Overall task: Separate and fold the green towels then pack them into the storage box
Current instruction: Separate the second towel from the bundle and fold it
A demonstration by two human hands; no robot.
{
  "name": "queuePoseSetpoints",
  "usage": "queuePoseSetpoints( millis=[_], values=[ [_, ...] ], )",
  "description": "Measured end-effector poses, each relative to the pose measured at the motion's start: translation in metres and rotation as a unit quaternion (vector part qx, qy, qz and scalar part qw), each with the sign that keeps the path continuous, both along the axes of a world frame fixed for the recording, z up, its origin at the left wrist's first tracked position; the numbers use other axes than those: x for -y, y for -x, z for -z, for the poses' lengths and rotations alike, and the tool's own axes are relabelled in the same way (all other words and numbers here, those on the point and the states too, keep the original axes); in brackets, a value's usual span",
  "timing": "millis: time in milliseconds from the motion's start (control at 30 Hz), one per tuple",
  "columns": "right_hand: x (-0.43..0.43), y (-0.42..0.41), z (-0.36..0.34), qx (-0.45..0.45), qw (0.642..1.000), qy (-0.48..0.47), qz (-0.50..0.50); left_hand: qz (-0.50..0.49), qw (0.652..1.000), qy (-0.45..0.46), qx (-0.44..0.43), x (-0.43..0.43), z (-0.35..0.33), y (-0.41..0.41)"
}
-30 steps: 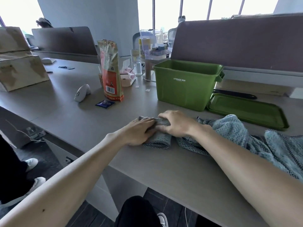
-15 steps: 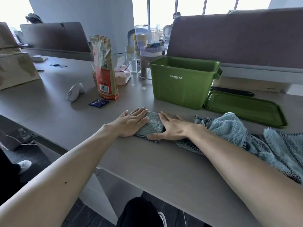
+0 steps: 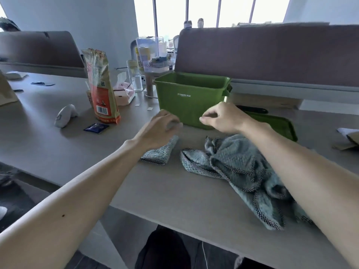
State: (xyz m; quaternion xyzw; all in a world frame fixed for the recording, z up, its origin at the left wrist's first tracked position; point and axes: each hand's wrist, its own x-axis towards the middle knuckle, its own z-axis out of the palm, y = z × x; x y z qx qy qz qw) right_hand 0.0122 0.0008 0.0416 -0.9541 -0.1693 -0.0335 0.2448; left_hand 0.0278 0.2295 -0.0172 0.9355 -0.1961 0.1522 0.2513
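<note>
The left hand (image 3: 159,129) and right hand (image 3: 223,117) hovered over the grey worktop (image 3: 174,191), fingers loosely curled, grasping nothing. A folded grey-green terry towel (image 3: 161,152) lay near the front edge (below the left hand); the open green plastic storage box (image 3: 186,98) stood behind.

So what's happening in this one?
A person is partway through folding green towels at a desk. One folded towel lies on the table, and a crumpled pile of unfolded towels sits to its right. The left hand and right hand hover in front of the open green storage box, fingers loosely curled, apparently holding nothing. The box's lid lies flat beside it. The bottom of the box is out of view.
</note>
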Motion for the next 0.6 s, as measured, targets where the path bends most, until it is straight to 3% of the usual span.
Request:
queuePoseSetpoints(
  millis=[200,300,400,600],
  values=[
    [0.091,0.033,0.005,-0.027,0.996,0.024,0.084,0.174,0.980,-0.008,-0.099,0.082,-0.007,0.026],
    [0.120,0.049,0.013,-0.052,0.996,0.031,0.068,0.256,0.955,-0.094,-0.113,0.104,-0.002,0.032],
    [0.139,0.061,0.019,-0.095,0.994,0.016,0.043,0.254,0.954,-0.136,-0.079,0.120,-0.003,0.033],
    [0.156,0.066,0.031,-0.098,0.995,-0.013,0.034,0.261,0.962,-0.061,-0.049,0.132,-0.004,0.031]
  ],
)
